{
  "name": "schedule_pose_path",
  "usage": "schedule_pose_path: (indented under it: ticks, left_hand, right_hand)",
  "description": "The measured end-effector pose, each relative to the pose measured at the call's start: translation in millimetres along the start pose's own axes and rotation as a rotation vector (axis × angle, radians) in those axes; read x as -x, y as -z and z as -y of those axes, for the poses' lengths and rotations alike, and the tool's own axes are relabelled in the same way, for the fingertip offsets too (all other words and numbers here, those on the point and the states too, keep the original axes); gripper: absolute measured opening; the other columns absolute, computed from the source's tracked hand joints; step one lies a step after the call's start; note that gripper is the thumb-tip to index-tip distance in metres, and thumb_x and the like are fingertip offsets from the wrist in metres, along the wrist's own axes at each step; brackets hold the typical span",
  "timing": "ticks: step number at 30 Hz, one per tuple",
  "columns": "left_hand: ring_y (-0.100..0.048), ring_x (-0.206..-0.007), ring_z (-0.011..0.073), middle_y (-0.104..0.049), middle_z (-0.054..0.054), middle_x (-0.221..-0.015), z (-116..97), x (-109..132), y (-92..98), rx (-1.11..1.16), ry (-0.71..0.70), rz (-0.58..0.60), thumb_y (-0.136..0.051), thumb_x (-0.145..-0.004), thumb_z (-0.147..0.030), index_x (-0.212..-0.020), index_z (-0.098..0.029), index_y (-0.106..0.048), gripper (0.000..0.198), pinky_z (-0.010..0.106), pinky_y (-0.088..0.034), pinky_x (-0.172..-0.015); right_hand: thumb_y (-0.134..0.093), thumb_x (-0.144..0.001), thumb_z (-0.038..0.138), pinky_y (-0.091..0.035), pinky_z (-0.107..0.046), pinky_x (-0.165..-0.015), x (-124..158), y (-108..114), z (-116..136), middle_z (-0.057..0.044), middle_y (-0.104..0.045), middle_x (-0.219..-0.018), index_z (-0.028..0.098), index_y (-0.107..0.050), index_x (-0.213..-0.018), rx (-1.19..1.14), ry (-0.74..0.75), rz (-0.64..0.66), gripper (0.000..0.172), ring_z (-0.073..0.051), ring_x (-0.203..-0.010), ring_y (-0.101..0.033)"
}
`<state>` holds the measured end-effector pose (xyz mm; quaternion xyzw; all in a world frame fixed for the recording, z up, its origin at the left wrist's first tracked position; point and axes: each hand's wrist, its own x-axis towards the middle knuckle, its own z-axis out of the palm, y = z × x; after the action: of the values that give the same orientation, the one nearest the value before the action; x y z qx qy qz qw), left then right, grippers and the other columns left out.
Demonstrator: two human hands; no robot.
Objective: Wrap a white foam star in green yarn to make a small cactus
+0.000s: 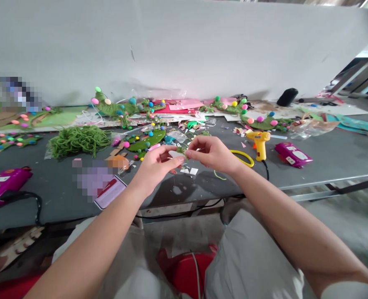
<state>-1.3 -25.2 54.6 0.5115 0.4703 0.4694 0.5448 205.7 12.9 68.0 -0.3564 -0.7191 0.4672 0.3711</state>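
Observation:
Above the grey table, my left hand (159, 164) is closed on a small white piece (175, 154), thumb on top and fingers beneath. My right hand (211, 153) meets it from the other side, with thumb and forefinger pinched on a bit of green yarn (182, 150) at the white piece. How the yarn is fixed to the piece is too small to tell. Below the hands lie white scraps (189, 170). Just beyond the left hand is a green yarn-wrapped shape (149, 141) with coloured pom-poms. A yellow glue gun (260, 143) stands to the right of my right hand.
A heap of green yarn (79, 141) lies at left, with a phone (111, 192) nearer the front edge. Purple devices with cords sit at far left (6, 186) and right (293, 154). Several pom-pom-covered green shapes (115, 107) line the back, beside a yellow coil (244, 158).

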Motion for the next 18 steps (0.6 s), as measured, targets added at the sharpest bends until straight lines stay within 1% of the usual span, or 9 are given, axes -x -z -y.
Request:
schedule_pose_path:
  ticks: [5, 8, 10, 12, 15, 18]
  left_hand:
    - [-0.068, -0.077, 0.0206, -0.066, 0.001, -0.076, 5.1, -1.3, -1.7, -0.055, -0.015, -0.048, -0.087, -0.069, -0.029, -0.105, -0.019, -0.069, 0.042, 0.030, -0.049, -0.062]
    - [-0.066, -0.075, 0.0192, -0.068, 0.001, -0.079, 4.9, -1.3, -2.0, -0.073, -0.017, -0.062, -0.086, -0.068, -0.026, -0.105, -0.019, -0.069, 0.041, 0.030, -0.047, -0.062]
    - [-0.065, -0.075, 0.0182, -0.070, 0.002, -0.081, 3.5, -0.7, -2.2, -0.064, -0.018, -0.065, -0.085, -0.069, -0.026, -0.105, -0.018, -0.069, 0.040, 0.029, -0.047, -0.062]
    - [-0.065, -0.075, 0.0175, -0.071, 0.002, -0.082, 1.9, -0.1, -2.2, -0.045, -0.020, -0.067, -0.084, -0.070, -0.027, -0.104, -0.018, -0.068, 0.038, 0.029, -0.047, -0.064]
    - [-0.066, -0.076, 0.0181, -0.072, 0.002, -0.083, 0.2, 0.5, -1.8, -0.041, -0.018, -0.070, -0.084, -0.070, -0.029, -0.103, -0.018, -0.068, 0.038, 0.031, -0.050, -0.068]
    - [-0.067, -0.077, 0.0184, -0.073, 0.002, -0.083, -0.1, 0.3, -1.0, -0.058, -0.017, -0.069, -0.084, -0.070, -0.030, -0.102, -0.018, -0.069, 0.038, 0.032, -0.051, -0.070]
  right_hand:
    - [-0.078, -0.083, 0.036, -0.044, -0.024, -0.057, 0.0, -4.0, 0.5, 0.000, -0.068, -0.078, 0.015, -0.067, -0.083, -0.019, 0.010, 0.003, 0.023, -0.007, -0.061, -0.053]
    - [-0.078, -0.083, 0.036, -0.041, -0.023, -0.051, 0.2, -5.4, 1.5, 0.000, -0.069, -0.076, 0.015, -0.069, -0.083, -0.035, 0.002, 0.017, 0.023, -0.006, -0.056, -0.049]
    - [-0.077, -0.084, 0.037, -0.037, -0.023, -0.046, 0.5, -5.9, 1.8, 0.000, -0.071, -0.076, 0.015, -0.068, -0.085, -0.059, -0.021, 0.024, 0.023, -0.004, -0.050, -0.046]
    - [-0.075, -0.086, 0.038, -0.037, -0.022, -0.044, 0.6, -5.8, 1.3, -0.001, -0.072, -0.077, 0.017, -0.065, -0.086, -0.080, -0.041, 0.028, 0.023, -0.004, -0.046, -0.046]
    - [-0.070, -0.089, 0.035, -0.041, -0.023, -0.046, -0.5, -4.2, -1.8, -0.001, -0.072, -0.078, 0.018, -0.062, -0.086, -0.081, -0.042, 0.016, 0.019, -0.006, -0.048, -0.050]
    - [-0.066, -0.088, 0.029, -0.048, -0.026, -0.052, -3.0, -0.8, -8.1, -0.003, -0.073, -0.080, 0.017, -0.062, -0.088, -0.023, -0.051, -0.031, 0.012, -0.009, -0.054, -0.056]
